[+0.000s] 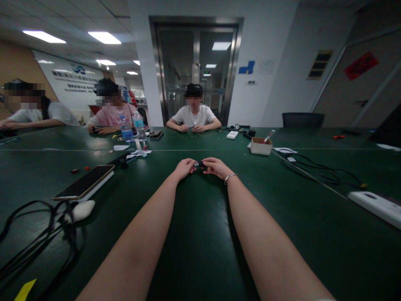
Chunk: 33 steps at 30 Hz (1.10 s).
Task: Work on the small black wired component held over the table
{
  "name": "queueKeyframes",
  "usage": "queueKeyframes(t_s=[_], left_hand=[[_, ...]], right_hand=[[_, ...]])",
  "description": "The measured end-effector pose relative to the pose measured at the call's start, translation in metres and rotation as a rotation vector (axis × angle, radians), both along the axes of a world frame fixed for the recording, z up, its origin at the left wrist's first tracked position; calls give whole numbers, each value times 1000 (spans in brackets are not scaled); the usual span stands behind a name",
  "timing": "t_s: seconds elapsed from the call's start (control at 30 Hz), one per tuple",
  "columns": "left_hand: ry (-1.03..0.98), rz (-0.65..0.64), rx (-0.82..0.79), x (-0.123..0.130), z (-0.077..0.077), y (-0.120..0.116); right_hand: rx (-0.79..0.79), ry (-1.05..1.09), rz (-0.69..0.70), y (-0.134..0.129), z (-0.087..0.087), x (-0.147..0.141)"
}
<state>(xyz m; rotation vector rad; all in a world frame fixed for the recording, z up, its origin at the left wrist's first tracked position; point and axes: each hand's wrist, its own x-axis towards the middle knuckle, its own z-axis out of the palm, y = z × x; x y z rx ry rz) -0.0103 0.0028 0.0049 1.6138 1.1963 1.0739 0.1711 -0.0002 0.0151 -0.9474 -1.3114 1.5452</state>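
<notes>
Both my arms reach forward over the green table [194, 234], and my hands nearly meet at its middle. Between the fingertips is a small black piece with a silvery end [199, 164], too small to name. My left hand [185, 168] pinches the silvery end. My right hand [216, 168], with a silver bangle [230, 178] at the wrist, pinches the black end. The fingers cover much of the piece, so I cannot tell whether it is one part or two joined together.
A phone [86, 182], a white mouse [82, 210] and black cables [46, 225] lie to the left. Water bottles [126, 129] and a small box [261, 146] stand farther off. A white power strip [376, 207] lies right. Several people sit across the table.
</notes>
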Motion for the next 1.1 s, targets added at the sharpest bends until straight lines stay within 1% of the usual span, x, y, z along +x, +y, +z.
queueKeyframes(t_s=[0.27, 0.4, 0.6, 0.8, 1.1], left_hand=[[-38, 22, -8, 0, 1, -2], [-25, 47, -9, 1, 4, -6], [-20, 52, -11, 3, 10, -12], [3, 46, -6, 2, 9, -12], [-18, 41, -12, 2, 8, -11]], right_hand=[[-4, 6, -12, 1, 0, 0], [-2, -3, -13, 1, -1, 0], [8, 6, 4, 0, -1, 0], [4, -5, -6, 1, -1, 0], [17, -8, -9, 0, -1, 0]])
